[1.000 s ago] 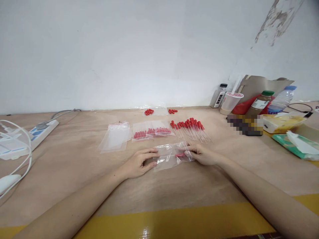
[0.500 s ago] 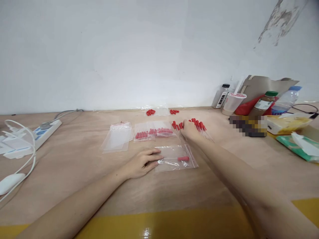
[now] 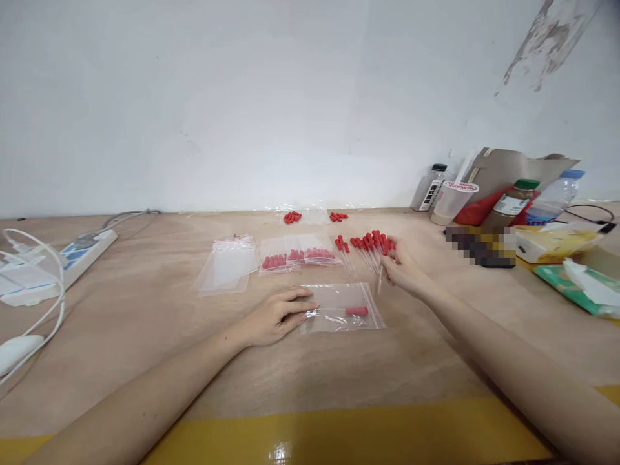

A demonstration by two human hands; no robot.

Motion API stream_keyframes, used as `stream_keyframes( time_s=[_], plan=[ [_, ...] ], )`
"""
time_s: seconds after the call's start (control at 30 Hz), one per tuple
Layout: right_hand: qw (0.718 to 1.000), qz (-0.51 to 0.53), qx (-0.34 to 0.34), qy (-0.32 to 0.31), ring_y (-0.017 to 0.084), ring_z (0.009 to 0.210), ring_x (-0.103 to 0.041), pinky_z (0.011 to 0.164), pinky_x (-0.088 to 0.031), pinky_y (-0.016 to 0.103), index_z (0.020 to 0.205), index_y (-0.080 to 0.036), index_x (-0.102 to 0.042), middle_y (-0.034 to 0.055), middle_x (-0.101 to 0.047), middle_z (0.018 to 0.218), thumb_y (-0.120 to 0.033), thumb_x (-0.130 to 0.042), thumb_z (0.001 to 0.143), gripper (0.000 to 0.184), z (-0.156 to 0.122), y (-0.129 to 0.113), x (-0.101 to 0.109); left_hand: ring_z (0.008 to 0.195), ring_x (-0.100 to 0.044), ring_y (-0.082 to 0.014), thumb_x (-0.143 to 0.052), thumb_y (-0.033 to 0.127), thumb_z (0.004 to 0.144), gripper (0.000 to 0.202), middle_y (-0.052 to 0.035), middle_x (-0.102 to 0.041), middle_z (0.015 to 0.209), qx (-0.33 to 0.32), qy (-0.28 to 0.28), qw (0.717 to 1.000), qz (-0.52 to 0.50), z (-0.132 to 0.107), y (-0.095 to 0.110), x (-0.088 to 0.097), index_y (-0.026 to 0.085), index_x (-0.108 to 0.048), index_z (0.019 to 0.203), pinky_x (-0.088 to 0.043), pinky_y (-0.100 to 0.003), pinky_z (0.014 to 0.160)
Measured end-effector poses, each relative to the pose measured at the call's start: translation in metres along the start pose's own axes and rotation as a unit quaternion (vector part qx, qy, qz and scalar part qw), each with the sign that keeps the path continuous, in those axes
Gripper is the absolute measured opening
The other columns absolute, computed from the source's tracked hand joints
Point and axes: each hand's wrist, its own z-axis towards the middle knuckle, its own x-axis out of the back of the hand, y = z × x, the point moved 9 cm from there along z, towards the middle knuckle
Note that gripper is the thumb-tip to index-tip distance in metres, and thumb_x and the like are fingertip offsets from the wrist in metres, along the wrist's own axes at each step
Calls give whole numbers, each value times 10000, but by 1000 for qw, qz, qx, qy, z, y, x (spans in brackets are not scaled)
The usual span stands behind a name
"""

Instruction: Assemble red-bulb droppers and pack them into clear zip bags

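Observation:
My left hand point(image 3: 276, 315) lies with its fingers stretched out on the left end of a clear zip bag point(image 3: 334, 296). Inside that bag is one dropper point(image 3: 357, 311) with a red rubber bulb, its thin tube pointing left toward my fingertips. My right hand point(image 3: 403, 266) is closed on another dropper point(image 3: 380, 281), bulb up and tube down, at the right side of a loose group of red-bulbed droppers point(image 3: 369, 241). A smaller cluster of droppers point(image 3: 341, 245) lies just left of it.
Filled bags of droppers point(image 3: 296, 255) lie behind the open work spot, beside flat bags point(image 3: 225, 268). Red bulbs point(image 3: 292, 217) sit near the wall. A power strip point(image 3: 92, 261) with cables is at left. Bottles point(image 3: 514, 205), a cup point(image 3: 453, 201) and a tissue pack point(image 3: 576, 287) stand at right.
My right hand has moved right across the dropper group and now has a dropper upright in its fingers. My left hand and the bag under it have stayed in place.

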Motion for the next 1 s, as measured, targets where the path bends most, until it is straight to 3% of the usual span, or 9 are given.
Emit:
stream_keyframes(
  time_s=[0.07,0.17,0.37,0.5,0.63,0.73,0.87,1.0],
  plan=[
    [996,85,0,14,82,386,-416,351,-382,217,1239,-217,-195,-56,-450,666,-279,-471,725,587,-16,11,5,1204,-403,-195,-387,281,898,331,-29,-445,1309,2,-1,1000,1,0,0,0,287,-501,1209,-352,-381,994],
    [986,165,-14,36,79,395,-447,338,-406,208,1181,-239,-199,-84,-439,652,-329,-519,691,591,-29,21,2,1207,-400,-194,-386,280,898,330,-27,-445,1309,0,2,1000,0,0,1,1,290,-503,1207,-354,-379,992],
    [957,280,-47,62,115,514,-579,518,-527,272,970,-259,-245,-82,-523,653,-335,-658,623,545,-39,20,-12,1200,-410,-199,-415,306,888,324,-32,-450,1305,11,1,1000,-18,-1,1,1,285,-514,1196,-356,-376,989],
    [936,339,-92,-2,130,605,-615,629,-532,301,876,-244,-317,-55,-571,661,-366,-692,616,472,-47,22,-22,1195,-415,-214,-490,368,845,367,-45,-453,1302,19,6,1000,-24,0,-1,1,276,-510,1200,-359,-387,984],
    [949,268,-101,-129,101,589,-584,573,-491,251,800,-197,-436,-25,-595,697,-352,-733,578,402,-53,20,-26,1192,-419,-209,-484,381,846,397,-48,-450,1306,26,9,1000,-14,0,-4,1,268,-482,1226,-351,-393,991],
    [962,153,-74,-212,60,483,-483,455,-391,196,743,-167,-488,-47,-542,584,-357,-745,562,367,-55,18,-28,1203,-407,-209,-474,390,849,416,-49,-443,1313,29,6,1000,-9,-1,-4,0,265,-459,1246,-340,-401,999],
    [971,94,-6,-222,51,478,-429,450,-349,189,691,-154,-527,-60,-482,530,-374,-740,553,336,-54,9,-33,1199,-412,-204,-473,383,850,414,-44,-445,1312,25,9,1000,-9,-1,-5,0,269,-455,1248,-342,-394,1001],
    [968,103,-16,-229,73,505,-477,472,-377,210,759,-149,-586,-20,-563,606,-408,-722,549,360,-59,9,-46,1196,-415,-204,-464,367,857,405,-45,-443,1312,17,15,1000,-9,0,-4,1,270,-453,1250,-340,-393,1002]
  ],
)
